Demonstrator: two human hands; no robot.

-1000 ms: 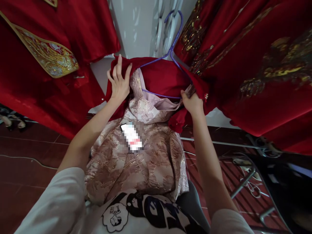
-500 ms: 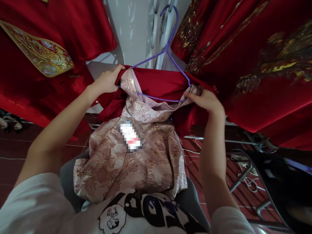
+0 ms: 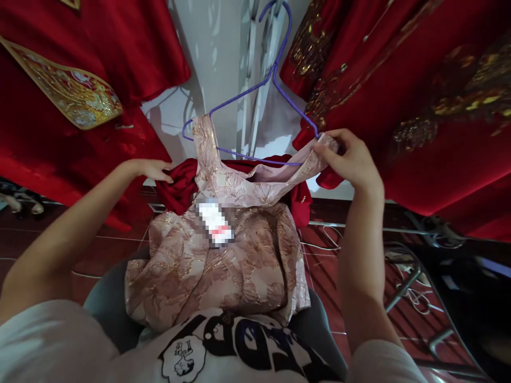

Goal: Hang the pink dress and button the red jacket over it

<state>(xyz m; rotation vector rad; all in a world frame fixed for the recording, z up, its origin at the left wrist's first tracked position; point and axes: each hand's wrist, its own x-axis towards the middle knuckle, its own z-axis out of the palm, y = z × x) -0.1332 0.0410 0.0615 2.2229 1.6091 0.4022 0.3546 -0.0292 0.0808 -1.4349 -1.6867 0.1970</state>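
Note:
A pink floral brocade dress point(image 3: 239, 255) lies over my lap, its straps on a purple hanger point(image 3: 275, 66). My right hand point(image 3: 345, 157) pinches the right strap at the hanger's right end. On the left, the other strap rests on the hanger, whose left tip sticks out past it. My left hand point(image 3: 154, 170) is off the strap, fingers apart, at the edge of a bunched dark red cloth point(image 3: 179, 183) behind the dress. A phone point(image 3: 215, 223), its screen blurred out, lies on the dress.
Red garments with gold embroidery point(image 3: 85, 101) hang on the left, and more red garments point(image 3: 419, 106) on the right. A white wall and metal rails stand behind the hanger. At the lower right are a metal-framed chair point(image 3: 435, 287) and white cables on the tiled floor.
My left hand has let go of the left strap and moved down and left. The red cloth has dropped lower behind the dress, baring the hanger's left end. My right hand keeps its hold.

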